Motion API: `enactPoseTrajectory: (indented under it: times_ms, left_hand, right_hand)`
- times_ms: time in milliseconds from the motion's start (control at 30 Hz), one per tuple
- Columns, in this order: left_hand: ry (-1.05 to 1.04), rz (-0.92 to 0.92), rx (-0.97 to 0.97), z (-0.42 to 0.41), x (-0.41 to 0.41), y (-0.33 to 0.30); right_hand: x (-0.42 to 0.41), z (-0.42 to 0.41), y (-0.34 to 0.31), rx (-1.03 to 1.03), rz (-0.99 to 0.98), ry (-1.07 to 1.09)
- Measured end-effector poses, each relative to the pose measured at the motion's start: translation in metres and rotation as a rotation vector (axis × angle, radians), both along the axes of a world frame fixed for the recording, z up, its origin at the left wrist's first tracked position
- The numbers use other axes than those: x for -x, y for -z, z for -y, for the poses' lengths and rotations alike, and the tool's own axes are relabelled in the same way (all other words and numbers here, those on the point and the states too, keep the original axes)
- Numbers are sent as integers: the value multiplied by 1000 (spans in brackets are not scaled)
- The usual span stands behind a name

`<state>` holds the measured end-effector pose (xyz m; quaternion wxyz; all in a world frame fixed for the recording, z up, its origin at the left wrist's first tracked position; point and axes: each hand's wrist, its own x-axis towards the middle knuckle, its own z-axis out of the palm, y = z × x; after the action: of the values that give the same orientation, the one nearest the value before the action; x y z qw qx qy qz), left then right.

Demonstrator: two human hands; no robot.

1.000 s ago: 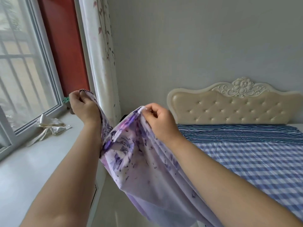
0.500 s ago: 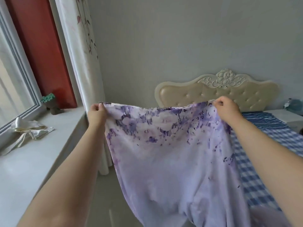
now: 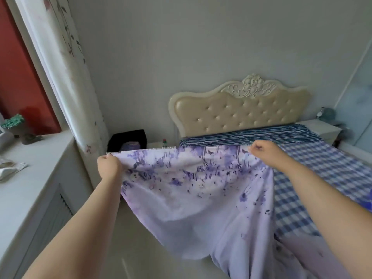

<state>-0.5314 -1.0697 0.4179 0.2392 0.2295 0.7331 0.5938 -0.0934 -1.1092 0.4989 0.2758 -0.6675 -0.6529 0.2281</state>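
A pale lilac sheet with purple flower print (image 3: 191, 194) hangs spread between both hands, its top edge stretched roughly level. My left hand (image 3: 108, 166) grips the sheet's left top corner. My right hand (image 3: 263, 151) grips the top edge on the right, over the bed. The sheet's lower part drops toward the floor and trails off the bottom right of the view. The bed (image 3: 322, 170) on the right has a blue checked cover, a striped band at its head and a cream tufted headboard (image 3: 239, 111).
A white windowsill ledge (image 3: 36, 178) runs along the left with a small potted plant (image 3: 15, 125) and crumpled white cloth (image 3: 8, 168). A floral curtain (image 3: 68, 77) hangs beside it. A black box (image 3: 127, 139) sits by the headboard; a white nightstand (image 3: 320, 129) stands far right.
My hands moved apart from a bunched grip, stretching the sheet's top edge wide, then lowered it. The view swung right and down toward the bed.
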Motion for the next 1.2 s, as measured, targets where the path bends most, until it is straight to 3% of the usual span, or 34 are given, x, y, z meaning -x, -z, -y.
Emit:
enactPoseTrajectory:
  times_ms: [100,167,300,400,467,600,700,733,867,933,1000,1133,1200]
  left_hand:
    - [10,1,54,-6,-12,5]
    - [173,8,92,-10,-34,-1]
    - [671,-358,9,-2,-132,-31]
    - [1348,-344,-11,33,-210,-48]
    - [1552,-358,0,40,-229,-48]
    - [1503,-557,22,31,-232,-44]
    - [1510,-625,12,35,-242,-46]
    - [1504,-613,-7,36,-243,-48]
    - [1419,-517,-75,38,-238,-50]
    - [1407,-460,-84,41,-233,-51]
    - [1427,-459,-62,45,-227,-53]
    - [1499,-377,-71,56,-217,-56]
    - [1492,-311,-90,63,-209,-61]
  right_hand:
    - [-6,1,14,155,-32,95]
    - [-2,1,20,259,-36,157]
    - [31,-4,31,239,-177,144]
    - [60,2,24,192,-159,-49]
    - [60,7,18,177,-195,-148]
    - [37,19,14,204,-207,-200]
    - [24,24,24,404,-438,-193]
    - [18,25,29,481,-489,-205]
    - [2,36,45,741,-382,-366]
    - [-2,39,49,785,-375,-435]
    - [-3,38,52,748,-289,-457]
    - [8,40,54,564,218,-528]
    - [11,40,65,522,322,-483]
